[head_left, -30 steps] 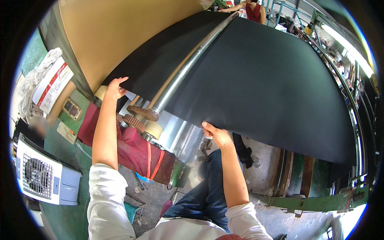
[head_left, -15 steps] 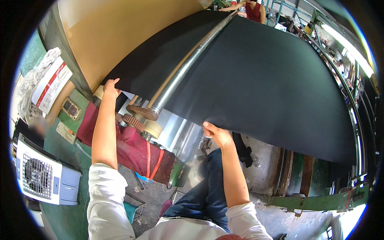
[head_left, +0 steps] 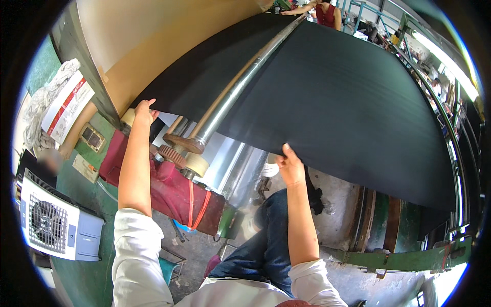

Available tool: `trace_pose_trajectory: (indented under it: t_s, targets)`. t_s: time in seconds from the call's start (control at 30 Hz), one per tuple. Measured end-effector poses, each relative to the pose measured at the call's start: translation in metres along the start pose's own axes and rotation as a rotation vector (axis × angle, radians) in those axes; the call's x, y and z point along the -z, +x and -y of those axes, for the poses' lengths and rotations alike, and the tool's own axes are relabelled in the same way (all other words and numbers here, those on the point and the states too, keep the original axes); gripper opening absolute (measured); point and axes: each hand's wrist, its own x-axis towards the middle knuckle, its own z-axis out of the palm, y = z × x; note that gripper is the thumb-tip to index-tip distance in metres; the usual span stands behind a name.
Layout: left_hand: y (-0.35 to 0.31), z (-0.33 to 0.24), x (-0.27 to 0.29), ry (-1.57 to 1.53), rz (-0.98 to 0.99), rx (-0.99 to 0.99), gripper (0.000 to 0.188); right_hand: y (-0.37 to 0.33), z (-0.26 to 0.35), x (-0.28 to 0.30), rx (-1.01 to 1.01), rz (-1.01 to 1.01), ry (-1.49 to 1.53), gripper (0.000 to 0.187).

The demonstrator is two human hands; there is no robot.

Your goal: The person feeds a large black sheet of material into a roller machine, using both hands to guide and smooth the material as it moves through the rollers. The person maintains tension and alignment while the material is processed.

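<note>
A wide black sheet [head_left: 337, 112] stretches across the machine, passing under a long shiny metal roller [head_left: 232, 94]. At its near left edge, my left hand [head_left: 144, 111] is closed on the sheet, with the thumb on top. My right hand [head_left: 290, 166] pinches the near edge farther right, thumb on the upper face and fingers mostly hidden beneath. Between my hands lie the roller's end plate [head_left: 184, 144] and a brown toothed gear [head_left: 172, 155]. Under the sheet edge, a silvery roller surface [head_left: 240, 166] shows.
A dark red machine housing [head_left: 163, 187] with red straps stands below the gear. An air cooler [head_left: 56, 220] is at the left, near a white-and-red sack [head_left: 66, 110]. A green beam [head_left: 404, 258] runs at lower right. Another person in a red top [head_left: 326, 14] stands at the far end.
My right hand has shifted right and slightly farther away along the sheet's edge, uncovering a white round thing underneath. My left hand has barely moved.
</note>
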Motion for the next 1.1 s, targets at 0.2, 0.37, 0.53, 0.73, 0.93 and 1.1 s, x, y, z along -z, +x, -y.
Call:
trace_pose_trajectory:
  t_s: [0.2, 0.37, 0.53, 0.73, 0.93, 1.1]
  targets:
    - [0.002, -0.002, 0.002, -0.01, 0.139, 0.042, 0.031, -0.012, -0.009, -0.016, -0.094, 0.156, -0.404, 0.019]
    - [-0.016, 0.001, -0.008, 0.02, 0.179, 0.026, 0.036, 0.0, -0.004, -0.004, 0.067, -0.085, -0.225, 0.015]
    - [-0.001, -0.001, 0.003, -0.012, 0.242, -0.08, 0.045, 0.004, -0.001, 0.004, 0.012, -0.065, -0.073, 0.015]
    - [-0.007, 0.001, -0.008, 0.012, -0.104, -0.019, 0.03, -0.012, -0.01, -0.008, -0.163, 0.22, -0.61, 0.024]
    - [0.015, -0.002, 0.012, 0.03, 0.206, 0.028, 0.035, -0.01, -0.015, -0.021, 0.014, 0.046, -0.502, 0.021]
    - [-0.015, 0.003, -0.007, 0.048, 0.228, 0.025, 0.042, 0.002, 0.006, 0.003, 0.044, -0.077, 0.055, 0.015]
